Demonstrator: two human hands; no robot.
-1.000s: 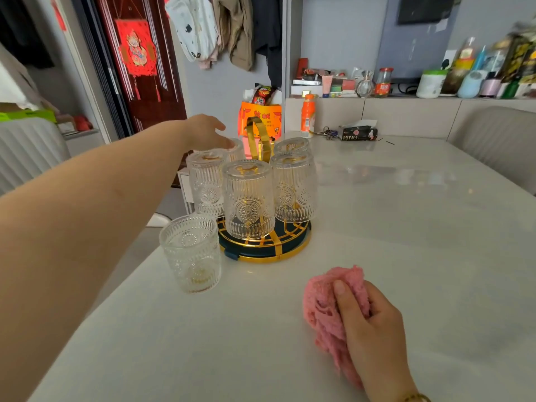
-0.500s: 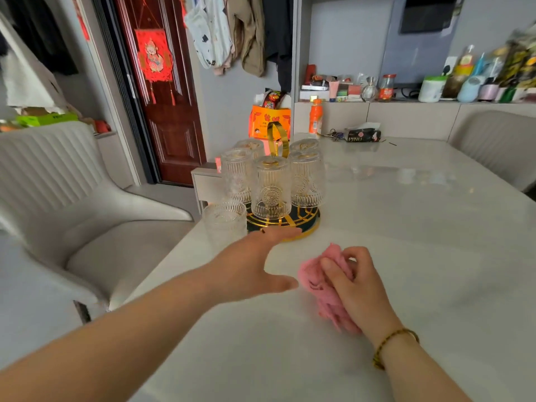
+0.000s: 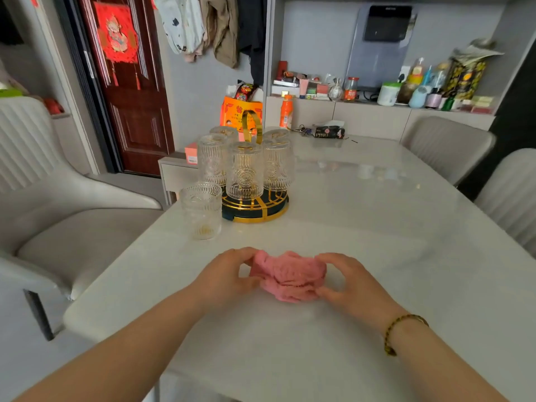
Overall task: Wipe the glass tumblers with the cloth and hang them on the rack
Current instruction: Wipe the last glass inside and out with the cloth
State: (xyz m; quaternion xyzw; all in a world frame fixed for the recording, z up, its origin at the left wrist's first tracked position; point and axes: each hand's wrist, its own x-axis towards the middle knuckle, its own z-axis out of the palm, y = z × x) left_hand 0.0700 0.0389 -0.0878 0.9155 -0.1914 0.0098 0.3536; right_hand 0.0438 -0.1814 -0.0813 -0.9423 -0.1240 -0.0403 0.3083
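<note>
A crumpled pink cloth (image 3: 288,276) lies on the white table (image 3: 377,256) in front of me. My left hand (image 3: 229,274) pinches its left edge and my right hand (image 3: 346,281) pinches its right edge. Further back stands a round dark rack with gold trim (image 3: 255,208) and a gold handle; several patterned glass tumblers (image 3: 245,171) hang upside down on it. One more tumbler (image 3: 201,210) stands upright on the table, just left of the rack and close to the table's left edge.
Grey chairs stand at the left (image 3: 43,181) and at the right (image 3: 446,146). An orange bottle (image 3: 286,111), keys and a dark tissue pack (image 3: 329,132) lie at the table's far end. A cluttered shelf runs behind.
My left hand has come back from the rack to the cloth and taken its left edge. The right hand shifted to the cloth's right edge. The view pulled back.
</note>
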